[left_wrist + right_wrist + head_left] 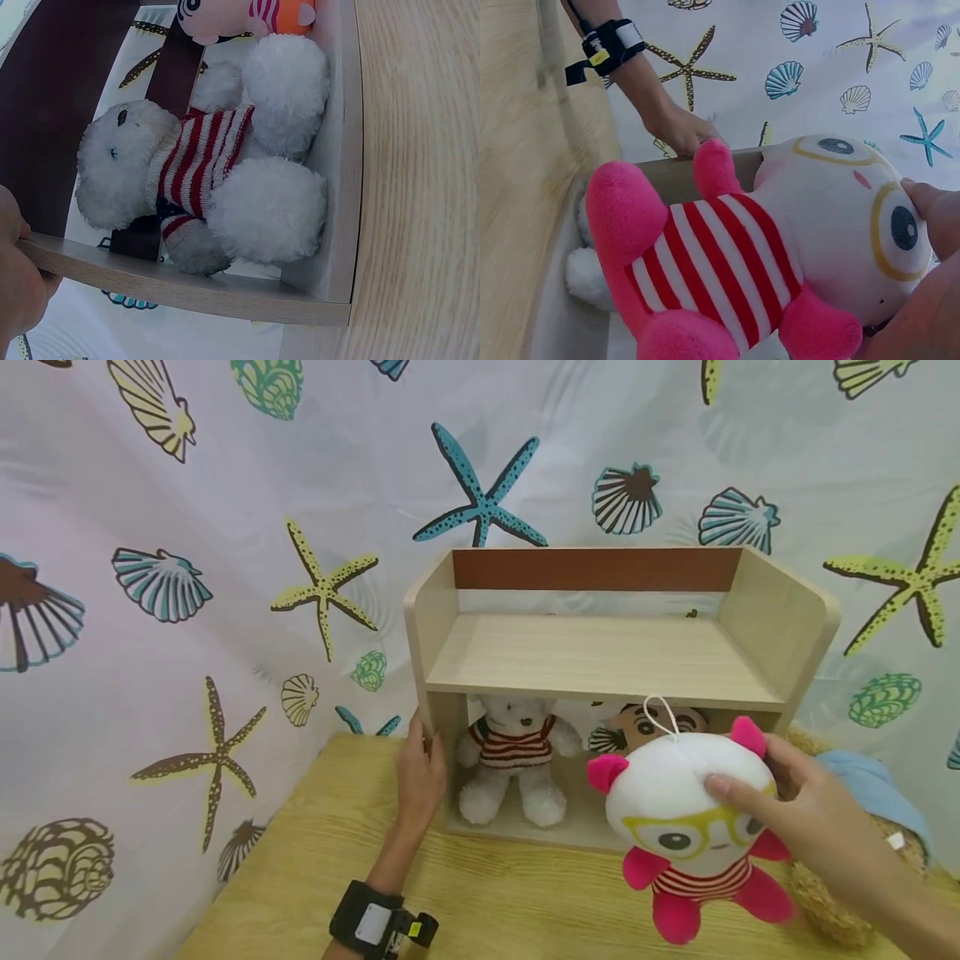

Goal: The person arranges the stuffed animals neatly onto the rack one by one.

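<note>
My right hand [813, 814] holds a pink and white plush toy [690, 789] by its head, thumb on the front of it. The toy has yellow glasses, a red-striped body and a white hanging loop, and it hangs before the right part of a small wooden shelf [600, 652]. At the shelf's left side panel, my left hand [420, 777] grips the front edge, as the left wrist view also shows. In the lower compartment a white teddy bear [517, 752] in a striped sweater sits at the left. Beside it, a doll with thick eyebrows [652, 727] is partly hidden behind the held toy.
The shelf stands on a wooden table [480, 893] against a curtain [525, 460] printed with shells and starfish. Right of the shelf lies a brown plush toy [832, 902] with a light blue cloth [877, 785] on it, partly behind my right arm.
</note>
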Available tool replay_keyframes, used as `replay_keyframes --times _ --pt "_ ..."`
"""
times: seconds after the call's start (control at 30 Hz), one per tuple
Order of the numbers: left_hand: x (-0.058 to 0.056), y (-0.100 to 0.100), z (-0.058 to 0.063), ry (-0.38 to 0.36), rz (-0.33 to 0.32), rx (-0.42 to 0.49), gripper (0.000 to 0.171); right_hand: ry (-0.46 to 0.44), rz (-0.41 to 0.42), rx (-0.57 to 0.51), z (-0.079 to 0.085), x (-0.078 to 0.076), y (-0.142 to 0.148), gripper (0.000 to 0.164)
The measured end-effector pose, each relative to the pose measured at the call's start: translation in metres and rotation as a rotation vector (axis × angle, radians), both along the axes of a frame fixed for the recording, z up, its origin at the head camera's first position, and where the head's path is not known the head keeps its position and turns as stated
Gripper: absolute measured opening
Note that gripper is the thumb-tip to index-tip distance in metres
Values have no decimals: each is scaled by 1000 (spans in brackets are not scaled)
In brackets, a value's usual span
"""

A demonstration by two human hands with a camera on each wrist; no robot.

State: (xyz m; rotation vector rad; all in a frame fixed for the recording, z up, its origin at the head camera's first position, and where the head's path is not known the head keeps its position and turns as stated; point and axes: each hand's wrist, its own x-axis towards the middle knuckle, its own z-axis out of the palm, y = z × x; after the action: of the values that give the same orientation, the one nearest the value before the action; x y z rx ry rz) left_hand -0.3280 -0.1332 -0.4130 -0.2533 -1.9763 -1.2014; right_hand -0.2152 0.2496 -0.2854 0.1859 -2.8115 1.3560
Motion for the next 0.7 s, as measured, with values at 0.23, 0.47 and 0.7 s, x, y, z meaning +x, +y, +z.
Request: replay_keyframes --times 0.23,0.47,0.7 --pt "-2 1 -1 -7 -6 3 45 124 25 -73 19 -11 -7 44" --pt "-2 1 0 2 3 2 45 160 35 -141 37 -19 -15 26" --pt "-1 0 -1 0 2 8 44 205 -15 -120 51 -22 -23 34"
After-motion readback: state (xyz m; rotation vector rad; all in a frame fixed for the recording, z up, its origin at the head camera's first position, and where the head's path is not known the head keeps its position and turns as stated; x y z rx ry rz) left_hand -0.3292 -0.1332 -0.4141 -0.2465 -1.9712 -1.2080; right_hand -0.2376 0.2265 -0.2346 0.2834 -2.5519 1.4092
